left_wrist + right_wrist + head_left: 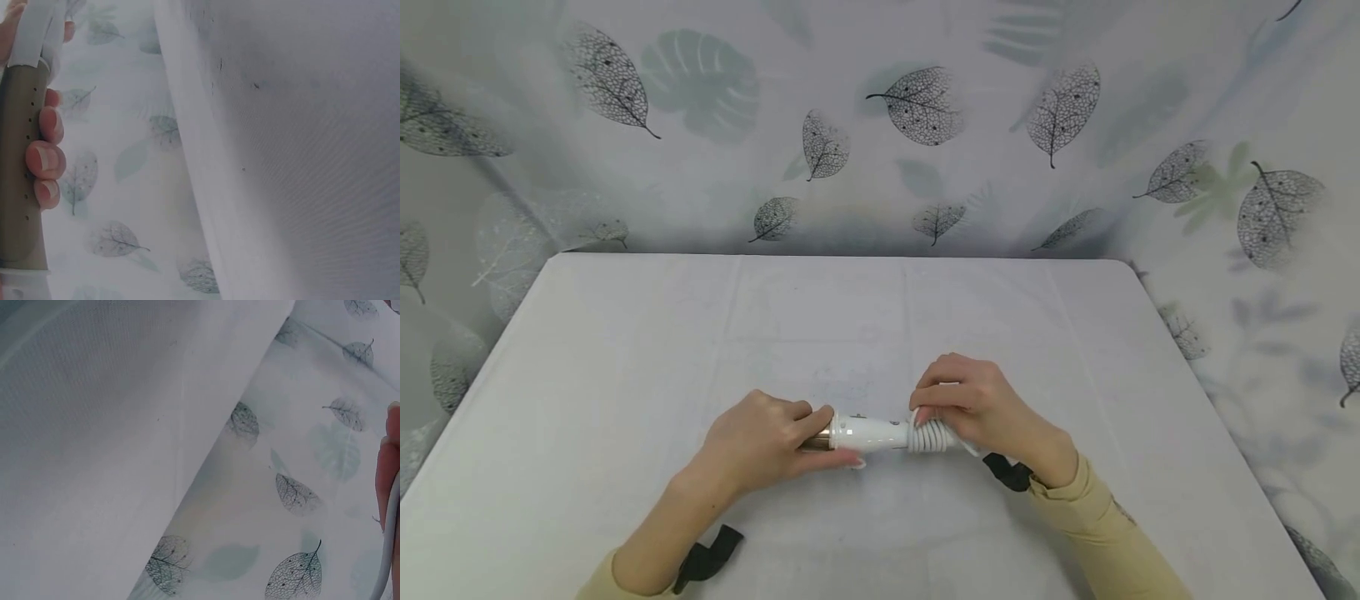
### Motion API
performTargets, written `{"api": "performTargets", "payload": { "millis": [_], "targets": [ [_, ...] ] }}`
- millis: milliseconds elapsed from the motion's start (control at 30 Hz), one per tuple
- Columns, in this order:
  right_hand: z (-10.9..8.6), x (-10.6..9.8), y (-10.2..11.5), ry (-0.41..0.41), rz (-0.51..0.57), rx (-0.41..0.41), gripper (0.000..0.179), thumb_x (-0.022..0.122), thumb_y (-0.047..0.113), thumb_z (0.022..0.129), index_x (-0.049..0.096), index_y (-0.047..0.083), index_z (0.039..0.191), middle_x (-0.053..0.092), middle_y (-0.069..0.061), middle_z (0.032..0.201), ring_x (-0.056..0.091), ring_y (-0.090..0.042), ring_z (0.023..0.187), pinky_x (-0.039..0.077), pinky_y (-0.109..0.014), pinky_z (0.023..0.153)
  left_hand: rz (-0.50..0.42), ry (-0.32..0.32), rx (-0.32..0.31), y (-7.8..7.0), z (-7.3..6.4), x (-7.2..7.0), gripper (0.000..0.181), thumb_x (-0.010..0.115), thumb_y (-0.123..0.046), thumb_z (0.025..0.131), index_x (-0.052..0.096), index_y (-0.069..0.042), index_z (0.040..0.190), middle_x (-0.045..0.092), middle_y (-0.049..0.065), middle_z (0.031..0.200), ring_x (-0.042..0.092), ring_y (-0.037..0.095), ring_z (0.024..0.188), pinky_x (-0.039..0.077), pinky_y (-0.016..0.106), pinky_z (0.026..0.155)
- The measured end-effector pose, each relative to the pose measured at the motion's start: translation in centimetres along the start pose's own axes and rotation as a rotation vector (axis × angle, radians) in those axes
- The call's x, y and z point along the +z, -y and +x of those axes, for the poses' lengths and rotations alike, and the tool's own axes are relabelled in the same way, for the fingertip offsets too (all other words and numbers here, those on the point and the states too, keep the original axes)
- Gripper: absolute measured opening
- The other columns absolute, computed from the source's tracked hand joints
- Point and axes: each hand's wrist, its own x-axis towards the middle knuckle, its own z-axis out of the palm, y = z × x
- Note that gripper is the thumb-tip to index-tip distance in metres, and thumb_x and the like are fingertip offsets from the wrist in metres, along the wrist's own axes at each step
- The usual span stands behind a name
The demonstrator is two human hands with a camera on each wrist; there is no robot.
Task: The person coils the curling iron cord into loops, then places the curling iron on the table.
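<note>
A hair styling iron with a glossy white handle point(871, 432) and a gold-brown barrel point(17, 162) lies crosswise above the front of the table. My left hand point(760, 442) grips it around the barrel; several fingertips point(47, 159) curl over the barrel's side, beside a row of small holes. White cord point(932, 437) is wound in several turns round the handle's right end. At those coils my right hand point(981, 404) pinches the cord. In the right wrist view, a stretch of cord point(387, 540) runs along the right fingers point(385, 472). The palms hide both ends of the iron.
The white-covered table point(820, 325) reaches back to a leaf-patterned curtain point(865, 200), which also hangs along both sides. A black strap point(709, 557) sits at the left wrist, and another black strap point(1006, 472) at the right wrist.
</note>
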Motion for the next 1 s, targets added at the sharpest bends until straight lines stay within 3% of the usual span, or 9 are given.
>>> {"api": "performTargets", "payload": {
  "millis": [167,300,433,533,767,900,1000],
  "targets": [
    [-0.4,0.0,-0.4,-0.003,0.054,0.043,0.029,0.067,0.036,0.092,0.076,0.009,0.085,0.069,0.000,0.084,0.063,-0.015,0.077,0.052,-0.024,0.070,-0.027,0.011,0.000,-0.2,0.0,0.0,0.059,0.040,-0.069,0.097,0.047,-0.017,0.070,0.028,-0.012,0.053,0.016,0.000,0.049,0.011,0.016,0.048],
    [-0.4,0.0,-0.6,0.025,0.175,0.057,0.019,0.069,0.026,0.093,0.075,0.008,0.090,0.068,-0.001,0.087,0.061,-0.015,0.080,0.050,-0.022,0.070,-0.057,-0.018,0.000,-0.2,0.1,-0.1,0.057,0.044,-0.069,0.096,0.047,-0.018,0.070,0.029,-0.012,0.053,0.016,-0.001,0.049,0.012,0.015,0.048],
    [-0.5,0.0,-0.6,0.043,0.292,0.098,0.014,0.070,0.020,0.092,0.074,0.007,0.092,0.069,-0.002,0.090,0.062,-0.014,0.083,0.051,-0.020,0.072,-0.108,-0.052,0.008,-0.2,0.3,-0.2,0.051,0.063,-0.064,0.089,0.048,-0.019,0.071,0.032,-0.013,0.053,0.019,-0.003,0.048,0.013,0.013,0.047],
    [-0.4,0.2,-0.6,0.006,0.335,0.128,0.019,0.070,0.024,0.090,0.074,0.006,0.093,0.071,-0.003,0.090,0.063,-0.013,0.085,0.051,-0.020,0.074,-0.160,-0.062,-0.008,-0.2,0.4,-0.4,0.049,0.073,-0.061,0.083,0.050,-0.019,0.071,0.033,-0.013,0.053,0.020,-0.004,0.048,0.013,0.011,0.048],
    [0.1,1.1,-0.5,-0.072,0.404,0.080,0.021,0.060,0.021,0.099,0.070,0.002,0.098,0.070,-0.009,0.091,0.063,-0.015,0.083,0.051,-0.021,0.073,-0.242,-0.128,-0.052,-0.4,0.5,-0.4,0.045,0.064,-0.059,0.090,0.063,-0.016,0.078,0.040,-0.012,0.053,0.026,-0.004,0.046,0.017,0.009,0.047],
    [0.2,1.5,-0.1,-0.101,0.397,0.111,0.018,0.055,0.013,0.103,0.069,0.002,0.101,0.070,-0.010,0.092,0.063,-0.014,0.081,0.051,-0.022,0.070,-0.257,-0.161,-0.096,-0.6,0.5,-0.4,0.044,0.064,-0.058,0.091,0.066,-0.015,0.081,0.046,-0.012,0.054,0.029,-0.004,0.045,0.018,0.008,0.046],
    [0.1,2.0,0.2,-0.122,0.292,0.175,0.014,0.054,0.007,0.102,0.068,0.008,0.100,0.070,-0.005,0.089,0.061,-0.008,0.077,0.049,-0.018,0.067,-0.243,-0.179,-0.136,-0.7,0.6,-0.5,0.044,0.064,-0.058,0.091,0.064,-0.016,0.079,0.046,-0.011,0.054,0.029,-0.003,0.044,0.018,0.009,0.046]
  ]
}}
